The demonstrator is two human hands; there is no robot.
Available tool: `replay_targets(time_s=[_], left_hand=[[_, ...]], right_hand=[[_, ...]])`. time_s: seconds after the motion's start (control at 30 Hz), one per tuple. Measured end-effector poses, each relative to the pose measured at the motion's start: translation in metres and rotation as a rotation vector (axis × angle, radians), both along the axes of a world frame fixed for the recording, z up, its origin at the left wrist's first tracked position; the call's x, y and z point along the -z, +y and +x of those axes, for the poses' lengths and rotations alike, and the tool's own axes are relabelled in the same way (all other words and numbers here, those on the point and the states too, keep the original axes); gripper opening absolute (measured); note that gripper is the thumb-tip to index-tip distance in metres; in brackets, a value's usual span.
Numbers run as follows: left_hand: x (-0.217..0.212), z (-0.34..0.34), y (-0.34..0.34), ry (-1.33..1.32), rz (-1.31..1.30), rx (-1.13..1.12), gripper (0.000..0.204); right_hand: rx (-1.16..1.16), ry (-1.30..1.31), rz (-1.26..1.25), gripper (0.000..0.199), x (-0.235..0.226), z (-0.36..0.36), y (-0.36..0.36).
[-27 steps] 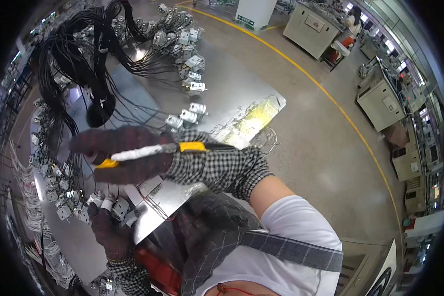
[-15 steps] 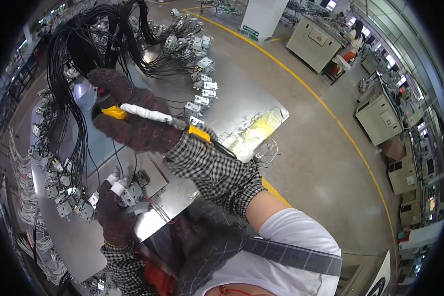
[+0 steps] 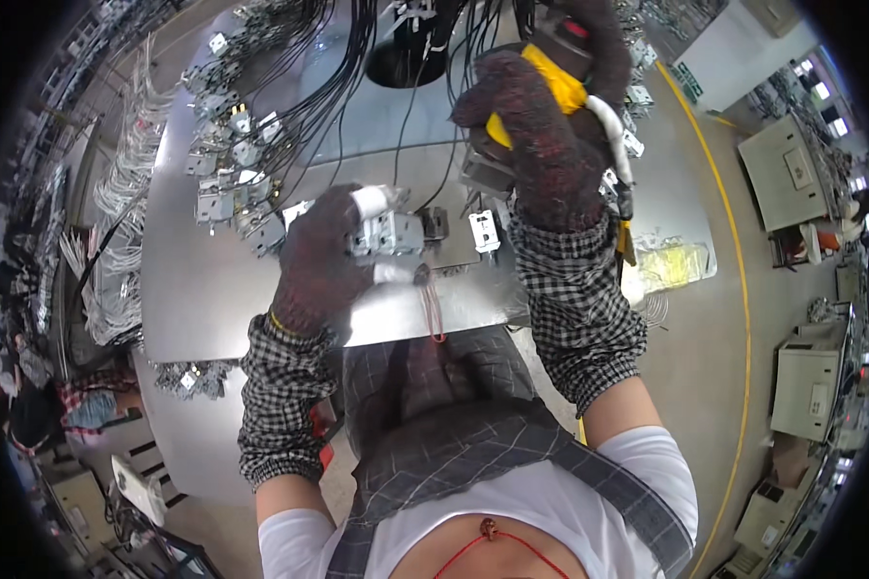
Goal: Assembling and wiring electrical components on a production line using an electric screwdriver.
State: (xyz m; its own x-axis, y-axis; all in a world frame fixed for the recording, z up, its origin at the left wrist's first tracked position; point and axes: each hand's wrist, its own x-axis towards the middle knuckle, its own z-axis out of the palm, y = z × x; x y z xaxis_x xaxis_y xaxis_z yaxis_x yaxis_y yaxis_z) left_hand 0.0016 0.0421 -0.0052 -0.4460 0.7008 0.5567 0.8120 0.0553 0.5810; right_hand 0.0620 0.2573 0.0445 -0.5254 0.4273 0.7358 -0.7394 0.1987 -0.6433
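My left hand point(image 3: 323, 256), in a dark knitted glove with white-wrapped fingertips, grips a small boxy silver metal part point(image 3: 388, 234) above the near side of the metal table point(image 3: 222, 299). My right hand point(image 3: 555, 159), gloved alike, is closed round a yellow and black power tool point(image 3: 555, 82) with a white-wrapped cord point(image 3: 610, 135). The tool stands off to the right, apart from the metal part. Between the hands, a small white-and-silver fitting point(image 3: 485, 232) lies beside a dark little block point(image 3: 435, 224) on a plate.
Several silver metal parts with black cables point(image 3: 246, 145) line the table's left side. Black cables also run to a dark round opening point(image 3: 406, 63) at the far middle. A yellow-topped package point(image 3: 676, 268) lies at the right corner. White wires point(image 3: 126, 232) hang beyond the left edge.
My head view has turned, so the table now sits more squarely ahead. My right hand with the power tool has moved to the right, away from the left hand. The left hand still grips its metal part.
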Motion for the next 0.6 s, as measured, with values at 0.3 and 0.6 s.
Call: replay_targets(time_s=[0.3,0.6], left_hand=[[-0.01,-0.014,0.027,0.004,-0.241,0.024,0.058],[-0.02,0.0,0.032,0.047,-0.42,-0.088,0.068]], right_hand=[[-0.066,0.116,-0.092,0.066,-0.006,0.008,-0.015],[0.027,0.173,-0.06,0.068,-0.009,0.013,-0.024]])
